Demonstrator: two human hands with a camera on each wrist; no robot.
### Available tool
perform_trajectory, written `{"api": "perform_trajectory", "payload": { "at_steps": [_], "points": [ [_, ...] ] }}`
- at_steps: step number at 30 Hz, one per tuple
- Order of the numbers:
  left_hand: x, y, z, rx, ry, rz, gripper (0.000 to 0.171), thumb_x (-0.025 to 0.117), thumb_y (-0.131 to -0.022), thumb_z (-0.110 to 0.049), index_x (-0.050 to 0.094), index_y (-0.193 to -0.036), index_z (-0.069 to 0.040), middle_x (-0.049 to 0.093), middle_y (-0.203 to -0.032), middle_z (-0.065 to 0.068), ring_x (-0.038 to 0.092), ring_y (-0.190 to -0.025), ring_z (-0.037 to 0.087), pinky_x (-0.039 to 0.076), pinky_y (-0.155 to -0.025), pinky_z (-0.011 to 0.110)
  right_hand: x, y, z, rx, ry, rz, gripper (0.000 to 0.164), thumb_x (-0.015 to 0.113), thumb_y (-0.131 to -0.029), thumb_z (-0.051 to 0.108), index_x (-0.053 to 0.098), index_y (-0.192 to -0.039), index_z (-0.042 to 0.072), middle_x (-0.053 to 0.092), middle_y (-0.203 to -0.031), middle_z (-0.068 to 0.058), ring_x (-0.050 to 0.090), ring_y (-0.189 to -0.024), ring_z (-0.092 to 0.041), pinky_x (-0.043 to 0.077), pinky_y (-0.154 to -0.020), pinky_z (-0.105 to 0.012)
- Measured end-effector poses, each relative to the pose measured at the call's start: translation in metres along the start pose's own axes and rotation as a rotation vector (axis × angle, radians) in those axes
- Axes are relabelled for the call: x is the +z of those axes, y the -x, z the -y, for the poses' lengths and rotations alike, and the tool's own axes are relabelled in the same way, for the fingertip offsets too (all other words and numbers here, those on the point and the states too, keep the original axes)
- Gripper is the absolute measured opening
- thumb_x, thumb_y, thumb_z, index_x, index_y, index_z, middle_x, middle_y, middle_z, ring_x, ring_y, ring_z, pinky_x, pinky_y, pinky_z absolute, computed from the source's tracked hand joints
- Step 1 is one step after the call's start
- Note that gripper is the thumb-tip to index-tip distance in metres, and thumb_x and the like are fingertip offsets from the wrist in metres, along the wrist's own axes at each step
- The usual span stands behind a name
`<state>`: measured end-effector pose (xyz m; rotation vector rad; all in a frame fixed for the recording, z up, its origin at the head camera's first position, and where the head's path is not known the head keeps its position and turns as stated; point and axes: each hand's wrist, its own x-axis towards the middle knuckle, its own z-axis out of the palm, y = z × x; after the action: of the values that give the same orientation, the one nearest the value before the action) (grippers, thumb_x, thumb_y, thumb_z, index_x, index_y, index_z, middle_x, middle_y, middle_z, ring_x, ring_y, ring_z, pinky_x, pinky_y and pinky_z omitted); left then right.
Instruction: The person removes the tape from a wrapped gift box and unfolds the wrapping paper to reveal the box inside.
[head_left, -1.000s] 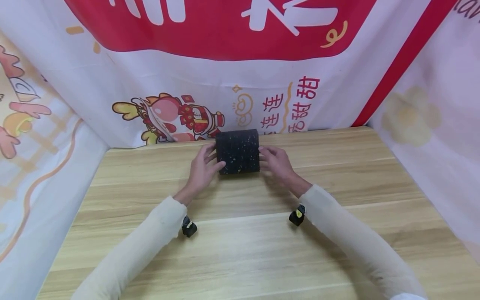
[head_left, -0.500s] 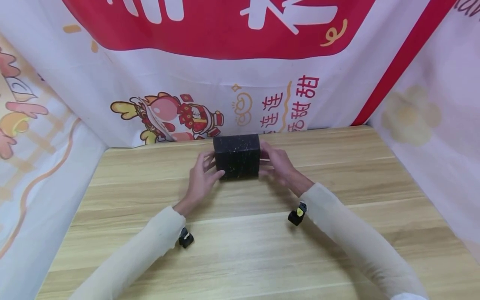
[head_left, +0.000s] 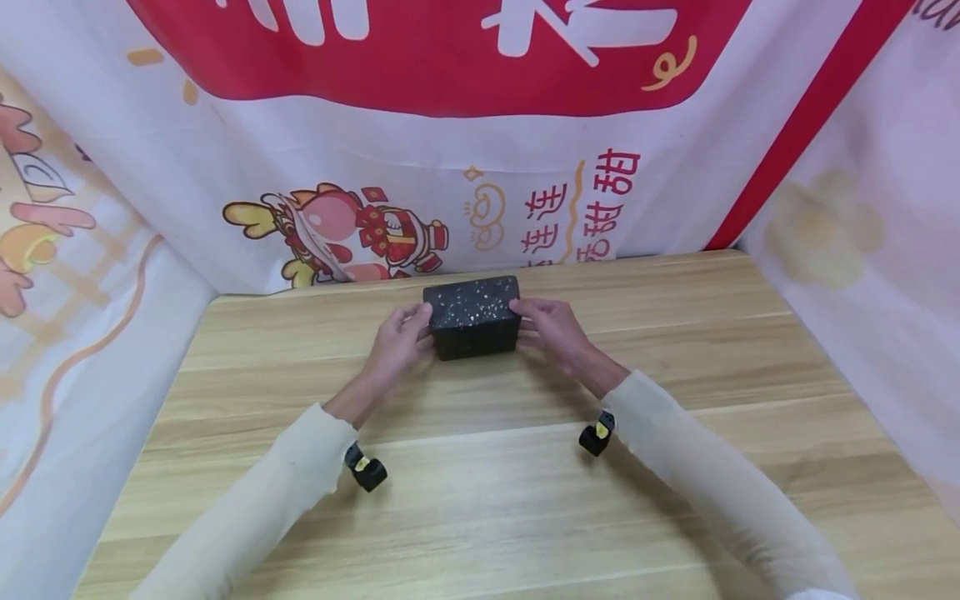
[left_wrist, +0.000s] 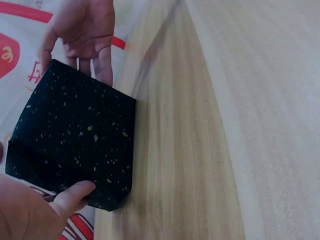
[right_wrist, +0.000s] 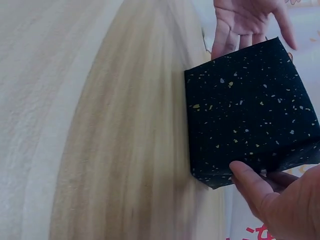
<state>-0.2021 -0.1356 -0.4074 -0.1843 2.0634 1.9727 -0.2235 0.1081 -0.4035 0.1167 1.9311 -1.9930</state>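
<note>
A black block (head_left: 476, 303) with pale and yellowish specks is at the far middle of the table, held between two hands in the head view. My left hand (head_left: 395, 343) grips its left end, thumb on the near upper edge and fingers down the side. At the opposite end my right hand (head_left: 558, 332) holds it, thumb by the upper right corner. In the left wrist view the block's speckled face (left_wrist: 82, 132) fills much of the left side, with a thumb across its edge. The right wrist view shows the block (right_wrist: 245, 107) with a thumb (right_wrist: 245, 175) pressed on it. Some fingertips are hidden behind it.
The wooden table (head_left: 480, 500) spreads toward me. A white cloth with red printing (head_left: 450, 67) hangs right behind the block, and printed cloth walls (head_left: 67, 275) close in the left and right sides. Small black cameras (head_left: 596, 433) sit at the wrists.
The block has turned between my hands, so a different pair of its faces shows, and it sits slightly lower. My left hand has shifted its thumb up to the block's upper left edge.
</note>
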Motion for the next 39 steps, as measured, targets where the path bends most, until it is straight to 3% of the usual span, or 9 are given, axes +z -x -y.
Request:
{"api": "perform_trajectory", "payload": {
  "at_steps": [3, 8, 13, 19, 26, 33, 39],
  "points": [
    [0.002, 0.0, -0.001, -0.013, -0.042, -0.006, 0.071, 0.047, -0.089, -0.054, 0.023, -0.146, -0.019, 0.034, -0.148, 0.01, 0.042, -0.132, 0.026, 0.042, -0.105, 0.041, -0.001, 0.001, -0.002, -0.025, 0.039, 0.0, 0.046, 0.057, -0.09, 0.033, 0.052, -0.127, 0.005, 0.052, -0.133, -0.011, 0.052, -0.12, -0.028, 0.047, -0.099, -0.045],
    [0.001, 0.002, 0.002, 0.02, -0.101, 0.006, 0.071, 0.049, -0.088, -0.054, 0.026, -0.146, -0.021, 0.035, -0.149, 0.006, 0.044, -0.13, 0.022, 0.044, -0.103, 0.037, -0.003, 0.003, -0.006, -0.049, 0.07, 0.016, 0.049, 0.056, -0.091, 0.032, 0.047, -0.131, 0.005, 0.046, -0.139, -0.012, 0.05, -0.123, -0.026, 0.048, -0.099, -0.042],
    [-0.005, 0.009, 0.004, 0.015, -0.126, 0.026, 0.072, 0.053, -0.085, -0.056, 0.029, -0.145, -0.024, 0.041, -0.145, 0.01, 0.049, -0.126, 0.024, 0.045, -0.102, 0.041, -0.004, 0.007, -0.006, -0.046, 0.085, 0.049, 0.054, 0.056, -0.09, 0.028, 0.041, -0.137, 0.005, 0.04, -0.144, -0.012, 0.046, -0.128, -0.025, 0.047, -0.101, -0.037],
    [-0.005, 0.017, 0.004, 0.0, -0.047, 0.064, 0.068, 0.059, -0.086, -0.045, 0.031, -0.144, -0.022, 0.044, -0.141, 0.014, 0.05, -0.125, 0.028, 0.042, -0.105, 0.044, -0.008, 0.012, -0.006, -0.003, 0.0, 0.091, 0.052, 0.055, -0.09, 0.024, 0.041, -0.136, 0.002, 0.039, -0.144, -0.012, 0.042, -0.13, -0.025, 0.04, -0.108, -0.037],
    [-0.005, 0.019, 0.006, 0.013, -0.038, 0.09, 0.069, 0.064, -0.085, -0.035, 0.032, -0.143, -0.013, 0.042, -0.144, 0.009, 0.045, -0.129, 0.022, 0.039, -0.108, 0.037, -0.008, 0.015, -0.005, 0.046, -0.099, 0.072, 0.061, 0.052, -0.09, 0.047, 0.046, -0.131, 0.001, 0.051, -0.13, -0.016, 0.048, -0.122, -0.026, 0.038, -0.108, -0.041],
    [-0.006, 0.023, 0.004, 0.006, -0.05, 0.132, 0.067, 0.065, -0.085, -0.026, 0.033, -0.143, -0.012, 0.043, -0.143, 0.011, 0.047, -0.127, 0.024, 0.039, -0.108, 0.039, -0.007, 0.016, -0.001, 0.089, -0.101, 0.06, 0.073, 0.055, -0.084, 0.057, 0.046, -0.132, 0.003, 0.048, -0.134, -0.016, 0.047, -0.123, -0.029, 0.039, -0.107, -0.044],
    [-0.005, 0.022, 0.001, -0.015, 0.056, 0.148, 0.062, 0.055, -0.091, -0.04, 0.034, -0.141, -0.01, 0.04, -0.145, 0.012, 0.043, -0.13, 0.025, 0.036, -0.11, 0.04, -0.008, 0.016, 0.001, 0.12, -0.087, 0.081, 0.066, 0.053, -0.087, 0.053, 0.047, -0.13, 0.005, 0.049, -0.134, -0.015, 0.048, -0.123, -0.029, 0.039, -0.107, -0.044]
  ]
}}
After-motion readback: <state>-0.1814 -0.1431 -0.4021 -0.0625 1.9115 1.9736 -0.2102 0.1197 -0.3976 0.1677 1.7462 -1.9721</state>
